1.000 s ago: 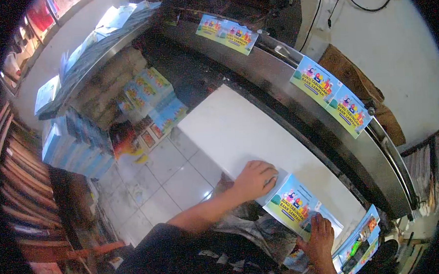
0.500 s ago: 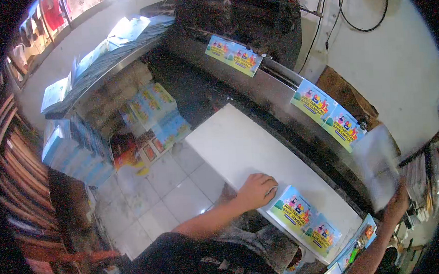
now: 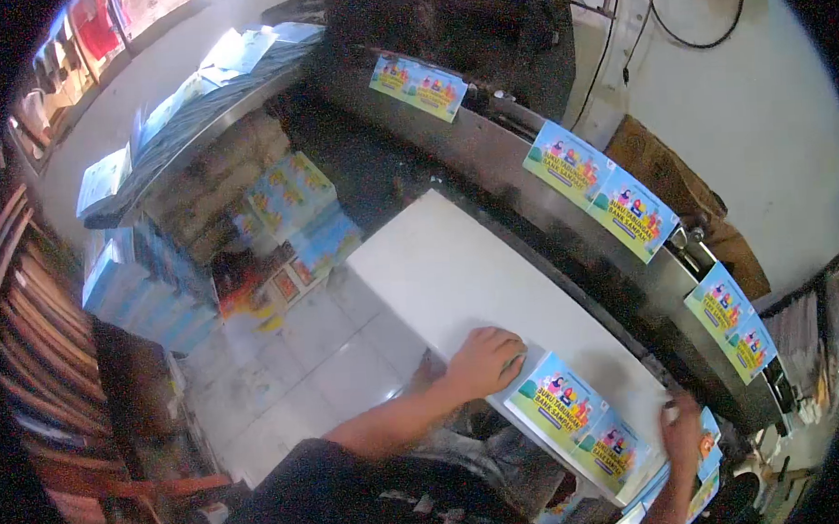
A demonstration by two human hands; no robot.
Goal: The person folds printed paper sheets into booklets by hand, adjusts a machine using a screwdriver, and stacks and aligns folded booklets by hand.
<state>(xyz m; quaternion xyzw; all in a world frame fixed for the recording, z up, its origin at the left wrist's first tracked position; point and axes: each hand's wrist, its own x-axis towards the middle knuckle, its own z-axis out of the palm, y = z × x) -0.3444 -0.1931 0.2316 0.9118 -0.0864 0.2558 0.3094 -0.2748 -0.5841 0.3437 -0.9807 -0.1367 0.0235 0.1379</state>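
Observation:
A stack of printed booklet covers (image 3: 566,401), light blue and yellow with the words "BUKU TABUNGAN BANK SAMPAH", lies along the front of a white table (image 3: 457,270). At the stack's left edge rests my left hand (image 3: 487,360), its fingers curled under; whatever they hold is hidden. My right hand (image 3: 681,428) is over the table's right end, fingers bent down and slightly apart, holding nothing that I can see. It is beside a second pile of printed sheets (image 3: 708,441), partly covered by my forearm. Across the table, a matching cover (image 3: 729,321) hangs on a long metal machine rail (image 3: 489,132).
More covers (image 3: 599,189) hang farther left along the rail. Booklets lie on a dark sloping shelf (image 3: 207,107) at the left, with stacked bundles (image 3: 145,293) below. Printed sheets (image 3: 295,206) lie on the tiled floor (image 3: 339,359). Cardboard (image 3: 654,167) leans behind the rail.
My right hand has moved from the rail back to the table's right end. The blurred sheet beside it now hangs on the rail. The other hanging covers have shifted slightly in view; my left hand stays put.

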